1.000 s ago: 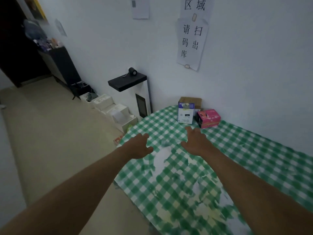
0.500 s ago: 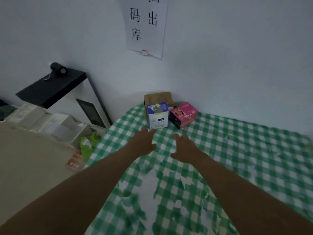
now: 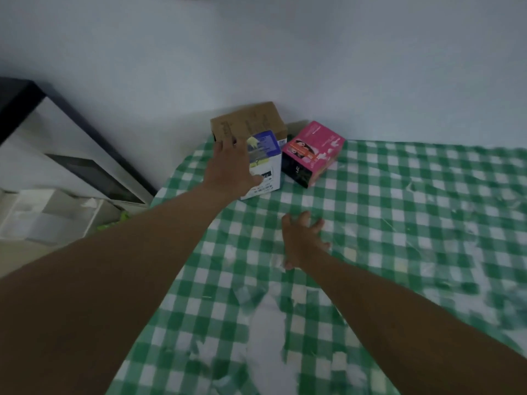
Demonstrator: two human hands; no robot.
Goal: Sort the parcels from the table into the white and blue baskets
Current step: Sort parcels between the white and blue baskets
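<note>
Three parcels stand in the table's far left corner by the wall: a brown cardboard box (image 3: pixel 251 121) at the back, a white and blue box (image 3: pixel 266 158) in front of it, and a pink and black box (image 3: pixel 312 152) to the right. My left hand (image 3: pixel 231 166) reaches over the white and blue box with fingers extended, covering its left side; a grip is not visible. My right hand (image 3: pixel 302 238) hovers or rests on the green checked tablecloth (image 3: pixel 399 223) with fingers spread, holding nothing. No basket is in view.
A white cabinet with a black top (image 3: pixel 51 143) stands left of the table against the white wall. White foam boxes (image 3: pixel 42 215) and a green item (image 3: pixel 114 220) lie on the floor beside it. The table's left edge runs diagonally.
The view has moved closer to the parcels. My left hand has advanced from the cloth onto the white and blue box. My right hand has stayed back on the cloth.
</note>
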